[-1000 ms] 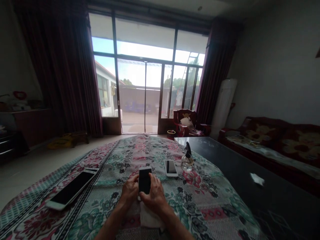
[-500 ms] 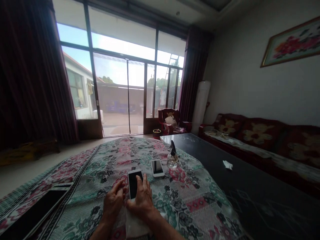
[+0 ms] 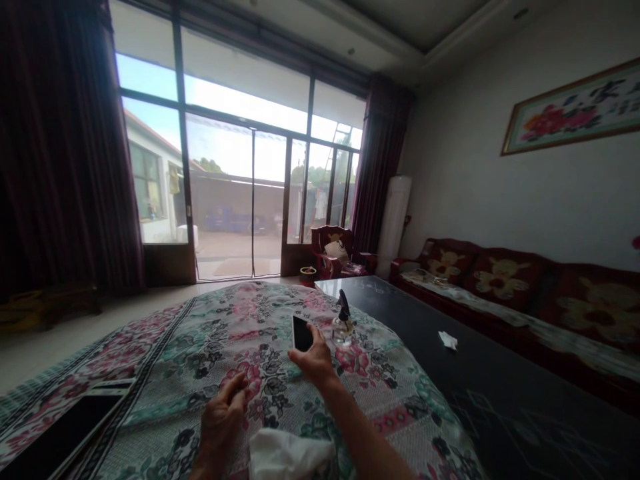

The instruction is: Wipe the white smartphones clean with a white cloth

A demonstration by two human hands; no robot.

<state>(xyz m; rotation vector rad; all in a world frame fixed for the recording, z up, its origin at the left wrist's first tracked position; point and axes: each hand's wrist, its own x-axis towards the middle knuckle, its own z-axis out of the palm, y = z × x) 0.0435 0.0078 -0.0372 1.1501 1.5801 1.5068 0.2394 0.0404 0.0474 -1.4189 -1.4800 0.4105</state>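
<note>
My right hand (image 3: pixel 316 357) grips a white phone with a dark screen (image 3: pixel 301 333), thumb on the near side and fingers along the right edge. The phone is tilted, above or on the flowered cloth; I cannot tell which. My left hand (image 3: pixel 223 413) rests lower left over the cloth, fingers curled together, with nothing seen in them. A crumpled white tissue or cloth (image 3: pixel 290 457) lies between my forearms. Just right of the phone stands a clear spray bottle with a black trigger head (image 3: pixel 343 323). No second phone shows separately.
A large dark-screened device (image 3: pixel 65 427) lies at the left on the flowered cloth (image 3: pixel 165 373). A dark table (image 3: pixel 500 380) with a crumpled tissue (image 3: pixel 448 341) is on the right. Beyond are a sofa (image 3: pixel 505 273), an armchair (image 3: pixel 334 250) and glass doors (image 3: pixel 240 200).
My right hand has moved forward and right, holding a phone where the second phone lay. The white tissue is uncovered. My left hand stays low, now apart from the right. The view has tilted up slightly.
</note>
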